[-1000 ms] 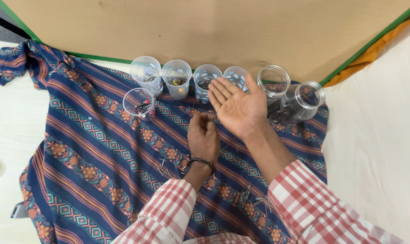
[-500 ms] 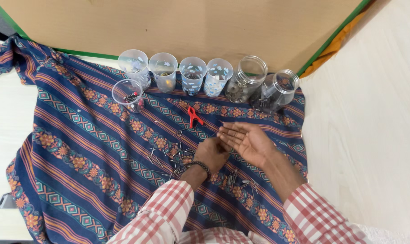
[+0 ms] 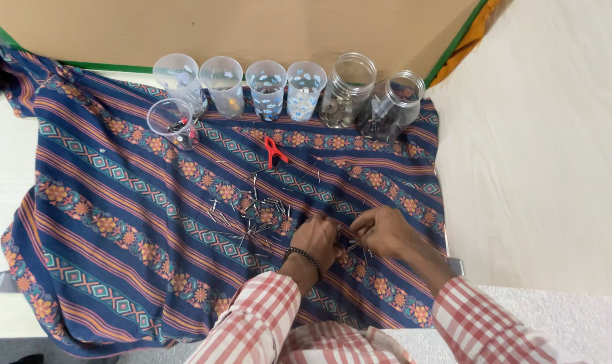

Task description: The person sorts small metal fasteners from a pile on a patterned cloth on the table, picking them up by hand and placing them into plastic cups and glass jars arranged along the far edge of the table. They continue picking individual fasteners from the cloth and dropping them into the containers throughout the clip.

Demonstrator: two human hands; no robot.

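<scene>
Your left hand [image 3: 315,237] and right hand [image 3: 380,231] pinch at small nails [image 3: 255,212] scattered mid-cloth [image 3: 117,222]; a red clip [image 3: 273,151] lies beyond, with cups [image 3: 223,75] and jars [image 3: 347,87] lining the far edge.

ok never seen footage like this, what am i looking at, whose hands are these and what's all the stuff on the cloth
No machine here: a person wears a camera on the head, so you look down at their own two bare hands. The left hand, with a bead bracelet, and the right hand meet over a patterned blue cloth, fingering small metal pins scattered there. Whether either hand actually grips one is too small to tell. A small red clip lies further up. Along the far edge stand plastic cups and two glass jars holding small metal parts.
</scene>
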